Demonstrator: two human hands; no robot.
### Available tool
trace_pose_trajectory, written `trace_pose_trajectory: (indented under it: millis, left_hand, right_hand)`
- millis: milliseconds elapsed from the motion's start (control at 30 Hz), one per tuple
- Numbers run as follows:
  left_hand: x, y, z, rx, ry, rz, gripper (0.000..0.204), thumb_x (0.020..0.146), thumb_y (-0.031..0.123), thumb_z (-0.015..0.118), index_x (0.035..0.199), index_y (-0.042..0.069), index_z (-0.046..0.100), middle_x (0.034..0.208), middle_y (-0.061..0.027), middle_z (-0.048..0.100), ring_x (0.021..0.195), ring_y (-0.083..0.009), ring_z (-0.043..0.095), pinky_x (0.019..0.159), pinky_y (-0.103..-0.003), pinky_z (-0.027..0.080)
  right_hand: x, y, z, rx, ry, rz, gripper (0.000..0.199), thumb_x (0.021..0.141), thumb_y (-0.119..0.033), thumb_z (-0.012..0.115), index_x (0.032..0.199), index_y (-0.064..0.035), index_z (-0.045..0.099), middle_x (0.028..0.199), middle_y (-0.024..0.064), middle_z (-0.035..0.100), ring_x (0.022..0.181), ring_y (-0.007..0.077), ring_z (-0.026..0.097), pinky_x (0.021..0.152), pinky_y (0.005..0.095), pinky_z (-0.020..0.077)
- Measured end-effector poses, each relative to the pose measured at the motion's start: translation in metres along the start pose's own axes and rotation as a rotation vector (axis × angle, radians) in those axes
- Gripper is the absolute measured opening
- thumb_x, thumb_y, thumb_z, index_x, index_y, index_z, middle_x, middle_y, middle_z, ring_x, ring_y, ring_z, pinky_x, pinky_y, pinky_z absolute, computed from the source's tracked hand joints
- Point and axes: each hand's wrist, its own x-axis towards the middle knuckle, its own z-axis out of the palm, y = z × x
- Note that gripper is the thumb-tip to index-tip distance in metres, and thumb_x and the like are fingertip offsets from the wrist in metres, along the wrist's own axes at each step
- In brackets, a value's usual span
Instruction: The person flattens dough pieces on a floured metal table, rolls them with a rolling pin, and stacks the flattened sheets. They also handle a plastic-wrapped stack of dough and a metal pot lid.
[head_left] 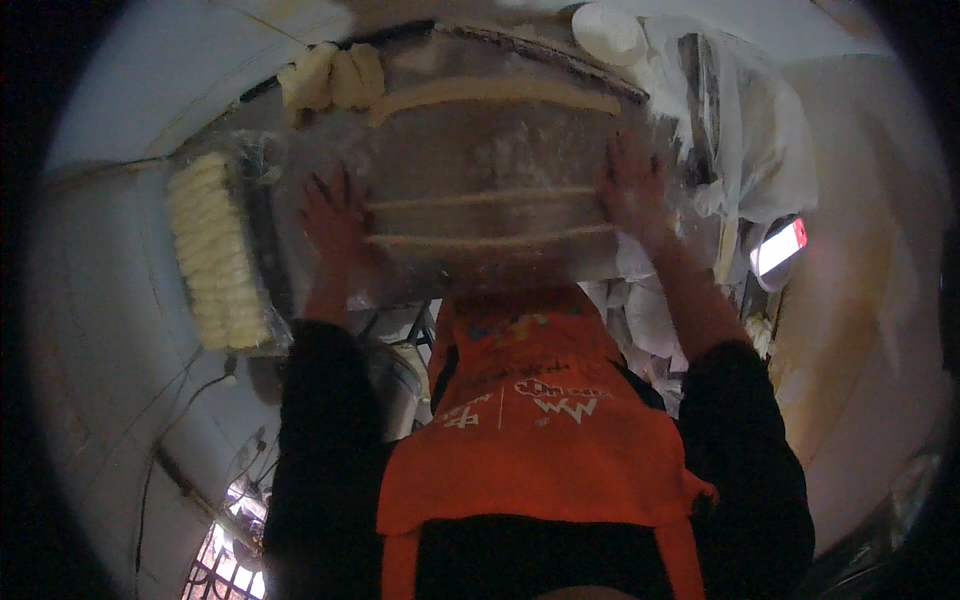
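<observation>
Two long thin dough strands, a far one (pixel 480 199) and a near one (pixel 490 240), stretch side by side across the floured worktop (pixel 450 150). My left hand (pixel 337 215) lies flat with spread fingers over their left ends. Over the right ends rests my right hand (pixel 632 188), also flat, its fingers apart. Both palms hide the tips of the strands. Beyond them a thicker, curved dough strip (pixel 495 92) runs along the back of the worktop. Pale dough lumps (pixel 332 78) sit at its left end.
Left of the worktop, a stack of pale twisted dough pieces (pixel 215 250) stands in rows. Clear plastic sheeting (pixel 765 140) and a white roll-like object (pixel 607 33) are at the right. A lit screen (pixel 778 248) glows beside my right forearm. My orange apron (pixel 540 430) hangs below the table edge.
</observation>
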Motion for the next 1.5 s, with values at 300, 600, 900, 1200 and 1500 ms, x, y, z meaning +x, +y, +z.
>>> trace_pose_trajectory:
  millis: [300, 600, 900, 1200, 1500]
  left_hand:
    - [-0.034, 0.020, -0.041, -0.074, -0.183, -0.105, 0.056, 0.095, 0.042, 0.061, 0.143, 0.015, 0.054, 0.150, -0.0200, 0.047, 0.143, -0.0404, 0.041, 0.111, -0.063, 0.037]
    - [-0.018, 0.226, -0.064, -0.464, 0.126, 0.358, 0.056, 0.092, 0.038, 0.066, 0.141, 0.014, 0.055, 0.152, -0.0164, 0.046, 0.141, -0.0397, 0.041, 0.113, -0.070, 0.031]
    - [-0.041, 0.196, -0.081, -0.452, -0.241, 0.384, 0.070, 0.093, 0.044, 0.065, 0.152, 0.011, 0.048, 0.163, -0.0229, 0.034, 0.151, -0.0444, 0.031, 0.119, -0.071, 0.021]
    - [0.013, 0.239, -0.065, -0.810, -0.040, 0.424, 0.073, 0.096, 0.047, 0.061, 0.150, 0.001, 0.047, 0.162, -0.0218, 0.038, 0.151, -0.0437, 0.032, 0.122, -0.067, 0.017]
    - [-0.008, 0.250, -0.084, -0.487, -0.061, 0.321, 0.070, 0.090, 0.052, 0.066, 0.148, 0.016, 0.053, 0.160, -0.0136, 0.042, 0.153, -0.0380, 0.030, 0.122, -0.070, 0.013]
  right_hand:
    - [-0.048, -0.032, -0.008, 0.112, -0.115, 0.039, 0.074, 0.093, -0.039, 0.066, 0.155, -0.0050, 0.042, 0.165, 0.0193, 0.033, 0.152, 0.0352, 0.034, 0.121, 0.0615, 0.0208]
    - [-0.013, -0.098, 0.018, 0.046, -0.083, -0.372, 0.077, 0.098, -0.049, 0.060, 0.157, -0.0044, 0.038, 0.163, 0.0168, 0.038, 0.149, 0.0338, 0.039, 0.124, 0.0643, 0.0154]
    - [-0.058, -0.107, 0.002, 0.158, -0.009, -0.354, 0.070, 0.097, -0.036, 0.062, 0.155, -0.0034, 0.042, 0.164, 0.0179, 0.037, 0.149, 0.0310, 0.042, 0.120, 0.0693, 0.0192]
    - [0.008, -0.096, -0.009, 0.071, 0.041, -0.323, 0.070, 0.096, -0.041, 0.061, 0.156, -0.0096, 0.043, 0.165, 0.0154, 0.036, 0.152, 0.0300, 0.037, 0.122, 0.0692, 0.0161]
    - [-0.004, -0.072, 0.007, 0.110, -0.052, -0.313, 0.073, 0.090, -0.034, 0.069, 0.153, -0.0074, 0.045, 0.161, 0.0153, 0.042, 0.149, 0.0293, 0.041, 0.119, 0.0686, 0.0220]
